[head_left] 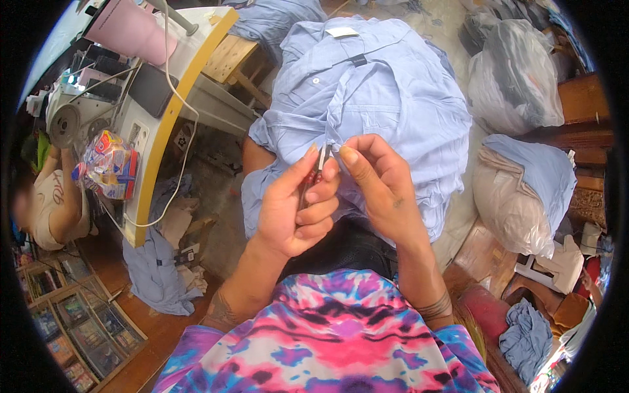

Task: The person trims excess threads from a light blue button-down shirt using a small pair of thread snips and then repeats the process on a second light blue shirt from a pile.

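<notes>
A light blue shirt (367, 85) lies in a big heap of the same cloth over my lap. My left hand (295, 209) is closed around small thread snips (322, 159) with silver blades and a dark red grip. Their tip points up, against a narrow strip of the shirt's cloth. Close beside the blades, my right hand (383, 183) pinches the end of that strip between thumb and forefinger. Whether a loose thread lies between the blades is too small to see. A white label (341, 31) shows at the heap's far end.
At left stands a yellow-edged table (180, 72) with a pink tumbler (131, 33), a dark phone (152, 90), a white cable and a bread bag (110, 164). Clear plastic bags (517, 72) of clothing stand at right. Another person (56, 196) sits beyond the table.
</notes>
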`<action>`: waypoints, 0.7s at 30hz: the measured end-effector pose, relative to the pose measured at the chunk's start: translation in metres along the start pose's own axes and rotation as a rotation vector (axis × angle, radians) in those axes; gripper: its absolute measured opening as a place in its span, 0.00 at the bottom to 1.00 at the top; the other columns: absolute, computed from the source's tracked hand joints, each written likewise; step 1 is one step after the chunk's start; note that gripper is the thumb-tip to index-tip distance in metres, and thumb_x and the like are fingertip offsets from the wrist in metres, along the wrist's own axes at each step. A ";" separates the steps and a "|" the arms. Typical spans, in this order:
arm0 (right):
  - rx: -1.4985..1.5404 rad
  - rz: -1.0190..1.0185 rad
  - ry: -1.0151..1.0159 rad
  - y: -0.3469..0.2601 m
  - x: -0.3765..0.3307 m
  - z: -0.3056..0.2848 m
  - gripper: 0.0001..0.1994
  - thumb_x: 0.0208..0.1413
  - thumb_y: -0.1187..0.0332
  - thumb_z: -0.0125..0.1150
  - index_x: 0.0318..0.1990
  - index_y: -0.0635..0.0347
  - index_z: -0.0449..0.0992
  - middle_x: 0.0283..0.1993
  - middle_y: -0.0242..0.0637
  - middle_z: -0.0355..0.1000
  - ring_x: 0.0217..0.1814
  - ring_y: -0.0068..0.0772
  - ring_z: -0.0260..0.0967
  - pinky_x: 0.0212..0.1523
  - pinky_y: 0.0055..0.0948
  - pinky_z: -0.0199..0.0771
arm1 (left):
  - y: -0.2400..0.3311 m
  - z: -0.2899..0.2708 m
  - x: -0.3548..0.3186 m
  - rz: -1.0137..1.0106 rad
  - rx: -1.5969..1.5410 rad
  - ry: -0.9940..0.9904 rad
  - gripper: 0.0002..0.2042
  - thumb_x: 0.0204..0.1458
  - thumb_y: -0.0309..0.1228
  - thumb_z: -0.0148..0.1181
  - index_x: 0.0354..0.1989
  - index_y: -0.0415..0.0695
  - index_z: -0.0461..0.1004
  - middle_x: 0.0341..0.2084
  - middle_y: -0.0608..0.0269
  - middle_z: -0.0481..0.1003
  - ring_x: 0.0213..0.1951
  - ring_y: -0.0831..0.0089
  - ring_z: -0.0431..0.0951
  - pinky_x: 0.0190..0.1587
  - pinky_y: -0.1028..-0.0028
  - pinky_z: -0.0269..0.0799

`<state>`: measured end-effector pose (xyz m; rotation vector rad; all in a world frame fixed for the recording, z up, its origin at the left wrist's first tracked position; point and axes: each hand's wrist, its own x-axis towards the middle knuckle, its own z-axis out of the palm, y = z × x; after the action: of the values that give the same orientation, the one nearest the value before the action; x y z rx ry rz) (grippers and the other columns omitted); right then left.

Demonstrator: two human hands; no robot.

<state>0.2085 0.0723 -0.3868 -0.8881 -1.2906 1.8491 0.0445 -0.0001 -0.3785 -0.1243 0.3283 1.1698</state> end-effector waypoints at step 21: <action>-0.010 0.026 0.025 -0.014 0.001 0.003 0.11 0.68 0.68 0.66 0.48 0.68 0.85 0.37 0.28 0.79 0.38 0.16 0.70 0.39 0.19 0.69 | 0.000 0.007 -0.003 0.717 1.573 0.298 0.14 0.71 0.35 0.54 0.43 0.34 0.76 0.27 0.68 0.75 0.30 0.81 0.71 0.33 0.77 0.67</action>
<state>0.2078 0.0756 -0.3726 -0.9341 -1.2803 1.8474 0.0446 -0.0008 -0.3713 1.2929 1.5452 1.2685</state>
